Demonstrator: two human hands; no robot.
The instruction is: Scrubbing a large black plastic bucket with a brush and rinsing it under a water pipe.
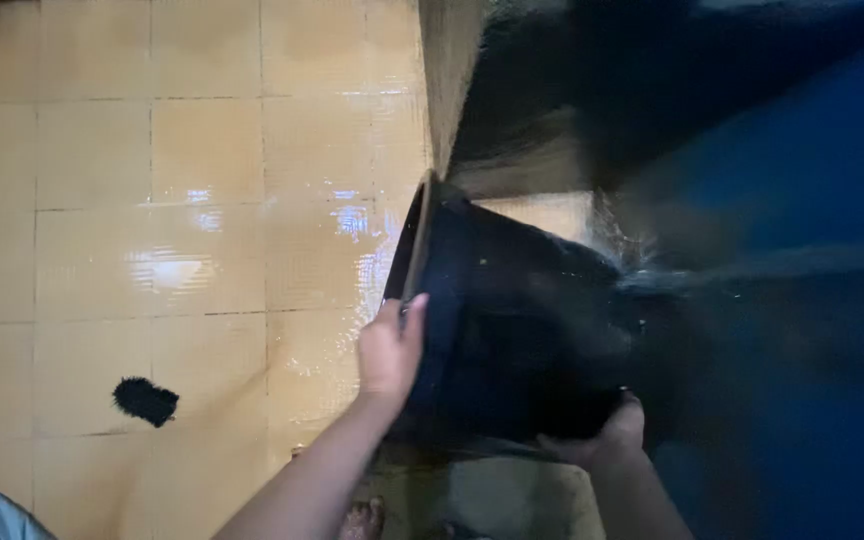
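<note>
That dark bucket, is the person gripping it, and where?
Yes. The left hand grips the tipped dark bucket by its rim, and the right hand supports it under its base end.

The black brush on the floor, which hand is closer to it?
Left. The left hand grips the bucket rim, right of the brush; the right hand supports its base, farther away.

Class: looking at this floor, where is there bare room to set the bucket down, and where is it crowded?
Free: wet yellow tiled floor left of the black bucket, above the black brush. Crowded: the right side, where both hands tip the bucket against the blue container.
</note>
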